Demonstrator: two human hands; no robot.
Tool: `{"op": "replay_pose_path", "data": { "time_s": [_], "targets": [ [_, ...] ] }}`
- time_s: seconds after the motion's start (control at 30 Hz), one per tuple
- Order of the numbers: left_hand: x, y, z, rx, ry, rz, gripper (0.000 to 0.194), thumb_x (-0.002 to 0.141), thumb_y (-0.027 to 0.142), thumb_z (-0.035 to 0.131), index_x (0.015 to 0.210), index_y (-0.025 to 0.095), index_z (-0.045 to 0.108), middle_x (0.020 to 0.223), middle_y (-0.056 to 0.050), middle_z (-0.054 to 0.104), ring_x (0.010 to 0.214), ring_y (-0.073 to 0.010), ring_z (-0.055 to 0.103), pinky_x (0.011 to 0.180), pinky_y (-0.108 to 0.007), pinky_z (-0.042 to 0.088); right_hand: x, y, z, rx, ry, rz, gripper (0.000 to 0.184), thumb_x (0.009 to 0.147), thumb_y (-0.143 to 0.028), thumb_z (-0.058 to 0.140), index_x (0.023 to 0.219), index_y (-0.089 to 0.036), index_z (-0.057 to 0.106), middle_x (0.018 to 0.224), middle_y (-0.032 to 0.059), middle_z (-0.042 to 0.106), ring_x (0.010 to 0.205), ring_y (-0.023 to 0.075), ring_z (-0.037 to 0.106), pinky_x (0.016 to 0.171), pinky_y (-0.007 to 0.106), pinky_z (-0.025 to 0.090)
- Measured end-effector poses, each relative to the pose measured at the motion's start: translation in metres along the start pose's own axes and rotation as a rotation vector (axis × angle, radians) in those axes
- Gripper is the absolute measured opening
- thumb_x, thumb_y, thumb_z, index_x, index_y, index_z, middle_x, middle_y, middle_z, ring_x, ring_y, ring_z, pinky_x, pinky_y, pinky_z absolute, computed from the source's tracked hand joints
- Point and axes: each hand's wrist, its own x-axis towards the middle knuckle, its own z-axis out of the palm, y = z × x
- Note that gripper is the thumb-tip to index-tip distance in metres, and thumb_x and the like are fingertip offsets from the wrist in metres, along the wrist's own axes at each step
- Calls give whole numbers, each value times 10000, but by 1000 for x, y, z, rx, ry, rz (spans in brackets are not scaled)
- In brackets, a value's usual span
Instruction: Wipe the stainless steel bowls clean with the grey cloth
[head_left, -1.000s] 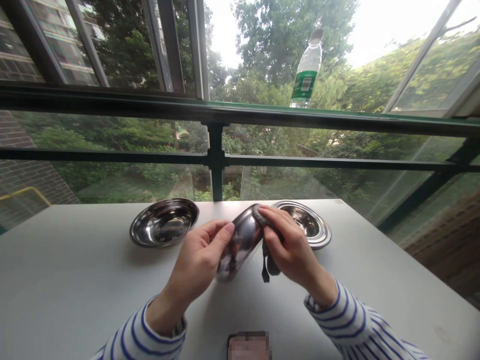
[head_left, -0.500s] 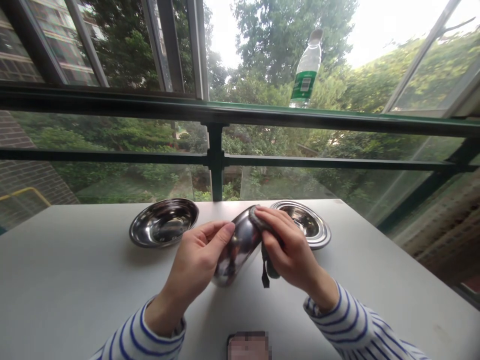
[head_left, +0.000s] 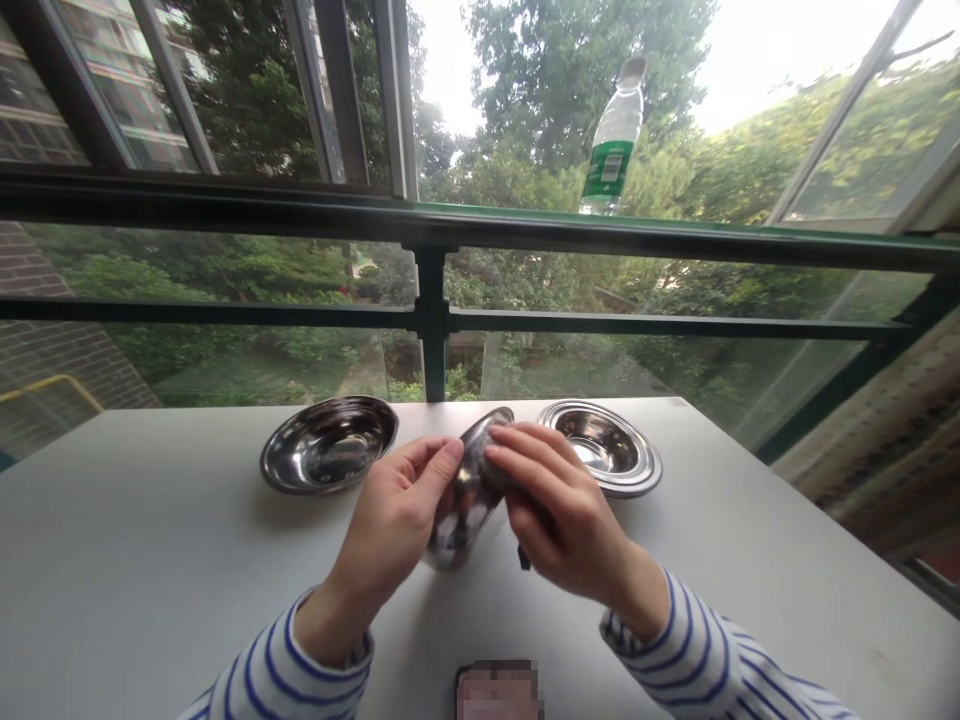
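A shiny metal bowl [head_left: 456,520] is tipped on its side between my hands, its outer wall turned towards me. My left hand [head_left: 394,515] grips its left edge, thumb pressed on the metal. My right hand [head_left: 574,505] is closed over a grey cloth [head_left: 496,468] and presses it against the bowl's upper right side. The fingers cover most of the cloth; a dark end hangs below them. Behind my left hand lies another metal bowl [head_left: 330,455], and behind my right hand a wide-rimmed metal bowl [head_left: 611,450].
All of this is on a white table [head_left: 150,560]. A phone-like object [head_left: 497,692], partly pixelated, lies at the near edge. Beyond the table runs a dark green railing [head_left: 300,215] with glass. A clear bottle [head_left: 611,150] with a green label stands on the ledge.
My right hand has slid slightly left over the held bowl with the cloth, covering more of its wall. My left hand has barely moved.
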Motion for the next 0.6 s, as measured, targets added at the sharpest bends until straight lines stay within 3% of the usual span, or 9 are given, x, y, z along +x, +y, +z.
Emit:
{"op": "replay_pose_path", "data": {
  "time_s": [0.1, 0.3, 0.47, 0.53, 0.6],
  "targets": [
    [2, -2, 0, -9, -6, 25, 235, 771, 379, 606, 847, 160, 636, 602, 15, 588, 559, -83, 534, 500, -162, 428, 0, -4, 1, -53, -46, -160, 433, 769, -147, 522, 1201, -167, 521, 1244, 108, 548, 1188, 280, 436, 957, 472, 415],
    [0, -1, 0, 7, 23, -12, 243, 765, 396, 600, 816, 160, 628, 560, 6, 593, 482, -85, 518, 422, -158, 385, 2, 12, -1, -59, 71, 158, 352, 816, -119, 444, 1147, -156, 557, 1128, 112, 607, 1060, 228, 537, 903, 417, 469],
    [-2, 1, 3, -68, -14, -22, 219, 758, 363, 616, 805, 150, 637, 569, 11, 584, 520, -84, 530, 472, -160, 416, 3, -5, -6, -82, -95, -166, 361, 783, -182, 502, 1138, -169, 563, 1182, 92, 591, 1132, 268, 478, 925, 451, 434],
    [-2, 0, 3, -63, -22, -18, 220, 759, 364, 616, 805, 150, 638, 585, 7, 589, 539, -87, 534, 483, -162, 420, 4, -5, -6, -91, -87, -168, 349, 789, -190, 503, 1132, -162, 565, 1173, 96, 596, 1127, 265, 481, 919, 446, 438],
    [-2, -1, 3, -37, -6, -25, 231, 764, 376, 606, 812, 152, 635, 575, 8, 585, 514, -81, 514, 456, -157, 399, 4, 0, -6, -103, -27, -60, 344, 796, -146, 479, 1130, -141, 562, 1153, 115, 600, 1099, 247, 502, 915, 430, 448]
  ]
}}
